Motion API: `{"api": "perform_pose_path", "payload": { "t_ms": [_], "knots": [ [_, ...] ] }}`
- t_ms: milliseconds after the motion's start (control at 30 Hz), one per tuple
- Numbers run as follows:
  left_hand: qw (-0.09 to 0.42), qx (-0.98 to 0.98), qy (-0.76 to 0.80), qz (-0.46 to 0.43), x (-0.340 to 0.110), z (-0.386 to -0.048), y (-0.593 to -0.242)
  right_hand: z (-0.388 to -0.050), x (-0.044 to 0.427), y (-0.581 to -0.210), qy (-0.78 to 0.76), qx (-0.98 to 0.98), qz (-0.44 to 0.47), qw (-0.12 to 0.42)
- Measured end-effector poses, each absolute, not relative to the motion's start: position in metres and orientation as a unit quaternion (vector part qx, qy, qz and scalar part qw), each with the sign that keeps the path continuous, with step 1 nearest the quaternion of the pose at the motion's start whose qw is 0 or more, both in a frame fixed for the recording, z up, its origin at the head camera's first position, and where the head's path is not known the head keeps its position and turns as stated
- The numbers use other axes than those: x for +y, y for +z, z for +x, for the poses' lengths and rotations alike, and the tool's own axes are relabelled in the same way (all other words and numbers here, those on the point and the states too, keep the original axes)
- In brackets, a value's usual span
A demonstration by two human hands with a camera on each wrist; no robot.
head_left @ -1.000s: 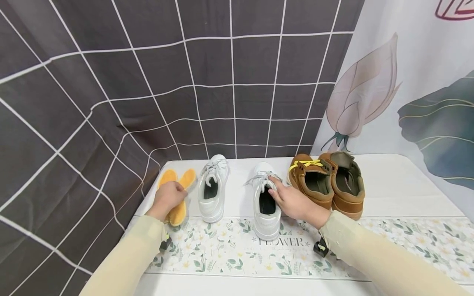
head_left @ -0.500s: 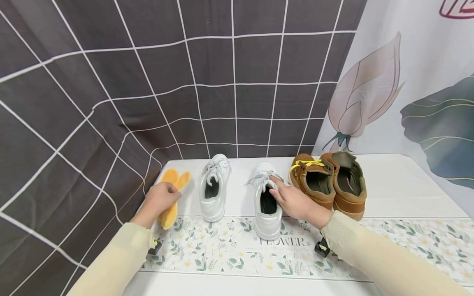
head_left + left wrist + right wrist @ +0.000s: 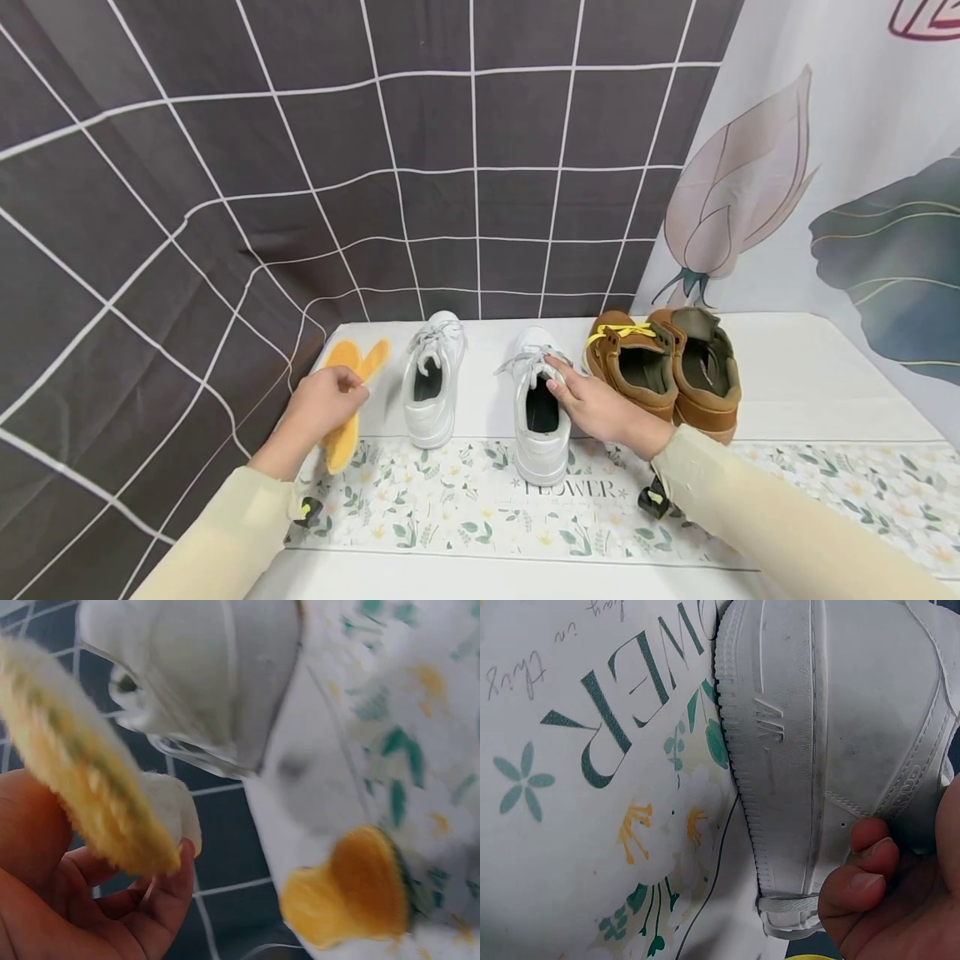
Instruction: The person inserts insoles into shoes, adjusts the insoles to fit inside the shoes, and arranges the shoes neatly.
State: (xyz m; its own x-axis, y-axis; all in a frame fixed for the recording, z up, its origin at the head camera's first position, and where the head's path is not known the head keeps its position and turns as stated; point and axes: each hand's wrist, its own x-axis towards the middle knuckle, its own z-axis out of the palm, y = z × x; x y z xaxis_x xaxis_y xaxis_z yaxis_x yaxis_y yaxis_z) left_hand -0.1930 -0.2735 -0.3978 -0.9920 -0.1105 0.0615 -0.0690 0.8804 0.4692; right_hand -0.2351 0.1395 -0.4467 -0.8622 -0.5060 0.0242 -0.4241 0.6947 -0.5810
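Note:
My left hand pinches a fuzzy yellow insole between thumb and fingers, seen edge-on in the left wrist view. Another yellow insole lies on the cloth below it; in the head view the two overlap, partly hidden by the hand. My right hand grips the right side of a white sneaker at its opening, with the thumb near the laces. In the right wrist view several curled fingertips press against this sneaker's side. The sneaker stands upright, toe pointing away.
A second white sneaker stands between the insoles and the gripped one. Two brown shoes, one with yellow laces, stand side by side at the right. A dark checked curtain hangs behind and at the left, close to my left arm.
Over the last second my left hand has moved left and slightly toward me, and the yellow insoles have shifted with it. My right hand and the white sneakers have hardly moved.

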Motion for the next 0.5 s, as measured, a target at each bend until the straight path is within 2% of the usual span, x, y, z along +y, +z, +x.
{"api": "perform_pose_path", "payload": {
  "t_ms": [267,500],
  "knots": [
    [0.040,-0.963,-0.268,-0.007,-0.247,-0.181,-0.368,-0.236,0.142,-0.448,-0.312,0.914,-0.247,0.082],
    [0.020,-0.941,-0.337,-0.014,-0.211,-0.168,-0.359,-0.236,0.143,-0.448,-0.309,0.915,-0.246,0.080]
  ]
}}
